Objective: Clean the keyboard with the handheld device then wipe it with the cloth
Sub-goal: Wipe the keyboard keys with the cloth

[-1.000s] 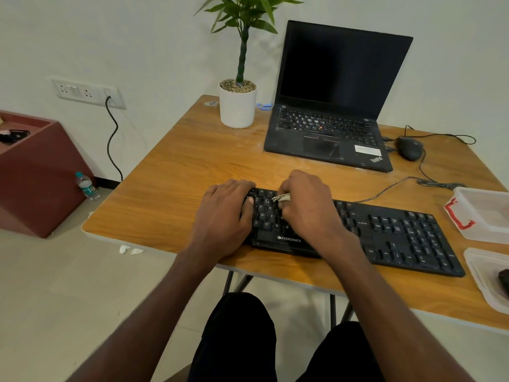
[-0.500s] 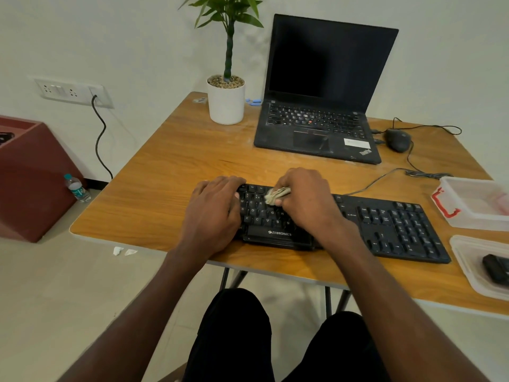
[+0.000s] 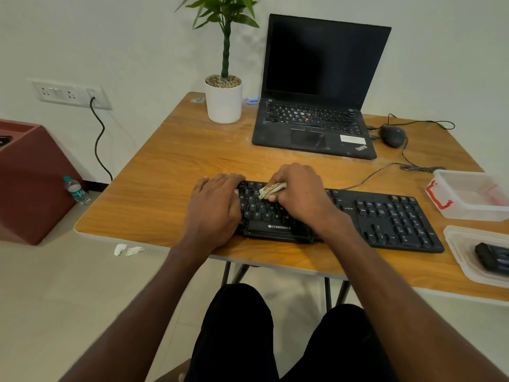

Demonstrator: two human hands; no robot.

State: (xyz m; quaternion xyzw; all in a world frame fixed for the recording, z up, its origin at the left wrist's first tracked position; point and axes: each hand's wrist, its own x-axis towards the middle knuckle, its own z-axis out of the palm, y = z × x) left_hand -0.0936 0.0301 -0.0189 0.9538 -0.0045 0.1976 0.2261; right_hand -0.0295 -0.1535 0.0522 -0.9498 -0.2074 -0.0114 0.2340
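The wooden desk carries a black wired keyboard along its near edge. The left hand lies flat, fingers relaxed, on the keyboard's left end, steadying it. The right hand is clenched round a small crumpled beige cloth, pressing it onto the upper left key rows. A dark handheld device lies set aside in a clear plastic lid at the desk's near right corner. Judgement: the device stage appears complete; wiping is under way, with the middle and right key sections apparently outstanding.
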